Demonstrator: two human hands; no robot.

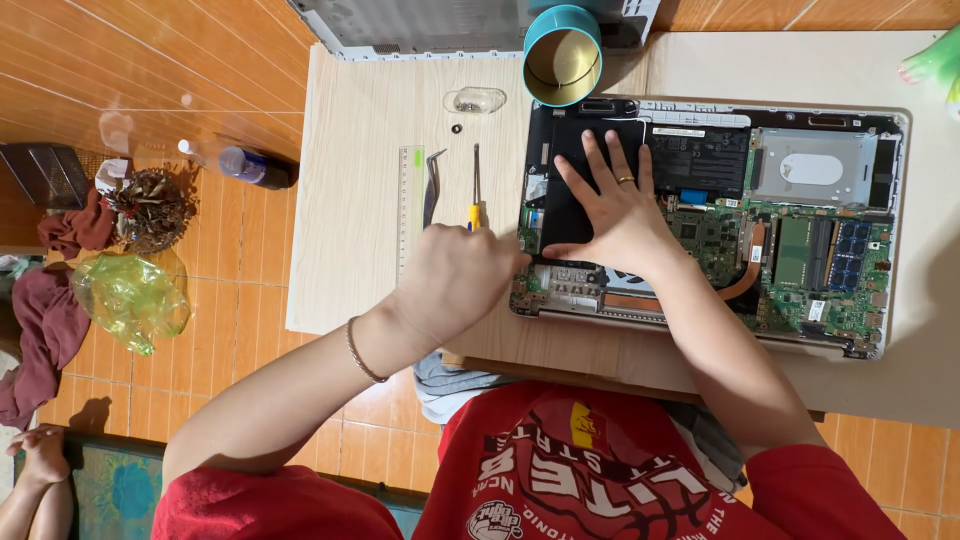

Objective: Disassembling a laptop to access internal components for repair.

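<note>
An opened laptop [820,330] lies bottom-up on the pale table [350,120], its circuit board, fan and black battery [590,150] exposed. My right hand [620,215], a ring on one finger, rests flat with fingers spread on the battery's left part. My left hand [455,280], a bracelet at the wrist, is curled knuckles-up at the laptop's left edge. It covers the yellow handle end of a thin screwdriver [476,180] lying on the table. The left fingers are hidden, so their hold cannot be made out.
Left of the screwdriver lie dark tweezers [432,185] and a clear ruler [410,200]. A small clear dish [475,100] and a teal tin [562,55] stand at the back. On the tiled floor are a bottle [250,165], a green bag [130,295], cloths, and another person's hand [40,450].
</note>
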